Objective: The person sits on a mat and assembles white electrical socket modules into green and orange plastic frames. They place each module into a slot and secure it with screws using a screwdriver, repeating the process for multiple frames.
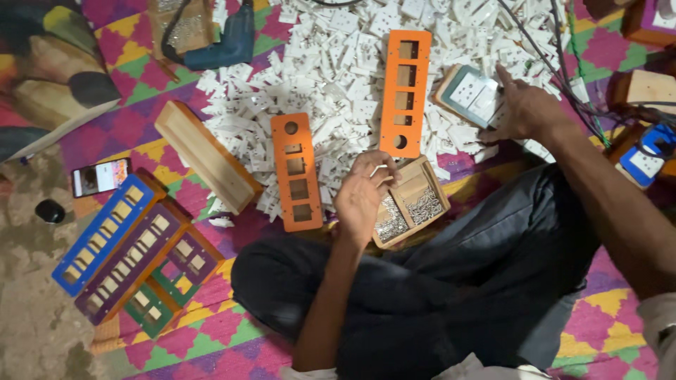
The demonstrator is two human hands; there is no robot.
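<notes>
My left hand (360, 197) hovers over a small wooden tray (412, 204) of silver screws on my lap's edge, and its fingertips pinch one small screw. My right hand (527, 109) reaches out to a small wooden-edged switch box (466, 93) with white sockets and grips its right side. A long orange panel (405, 91) with cut-outs lies between the two hands. A shorter orange panel (297, 172) lies just left of my left hand.
A heap of white plastic parts (331, 70) covers the patterned mat. A plain wooden box (204, 155), a blue drill (225, 43), a phone (100, 176) and stacked blue (98, 236), purple and green panels lie left. Cables and a blue socket box (648, 160) lie right.
</notes>
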